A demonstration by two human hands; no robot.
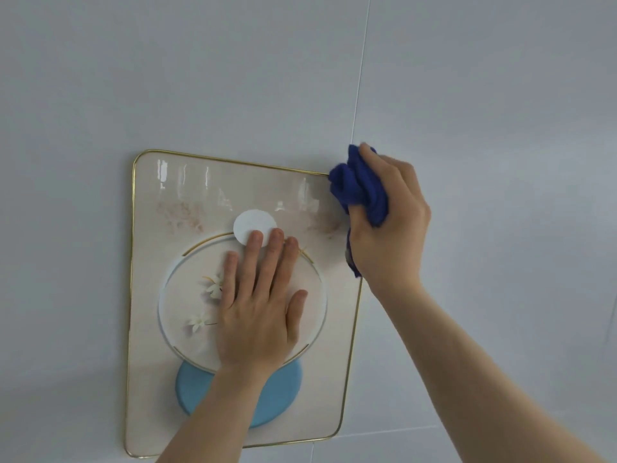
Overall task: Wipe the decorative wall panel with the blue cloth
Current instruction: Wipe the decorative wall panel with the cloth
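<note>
Up at the decorative wall panel's (160, 262) top-right corner, the right hand (390, 225) bunches the blue cloth (359, 185) in a closed grip, the panel stretching down-left beneath the flat, spread left hand (258, 302).

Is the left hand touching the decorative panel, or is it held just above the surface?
Touching. In the head view the left hand lies flat on the decorative panel, palm and fingers pressed against it with no gap visible.
</note>
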